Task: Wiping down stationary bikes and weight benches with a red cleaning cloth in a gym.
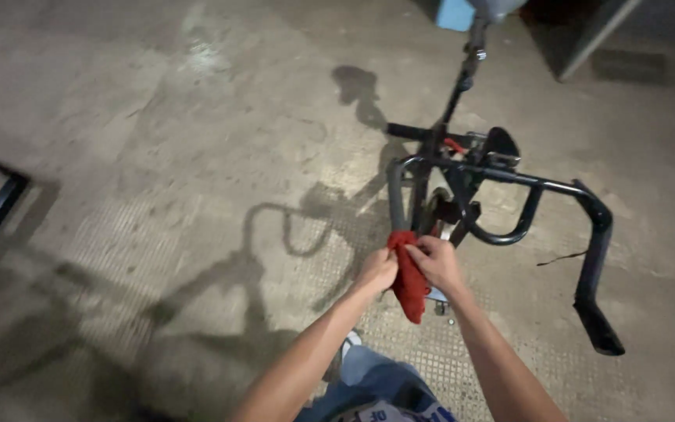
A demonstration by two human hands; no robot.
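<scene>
Both hands pinch one red cloth just below the black handlebar frame. The left hand is curled shut on the cloth's left edge, the right hand closed on its top, fabric hanging beneath over the concrete floor.

Both hands meet closed, forearms extended forward.

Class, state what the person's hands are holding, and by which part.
Both hands, left hand and right hand, grip a red cloth at its top edge.
</scene>
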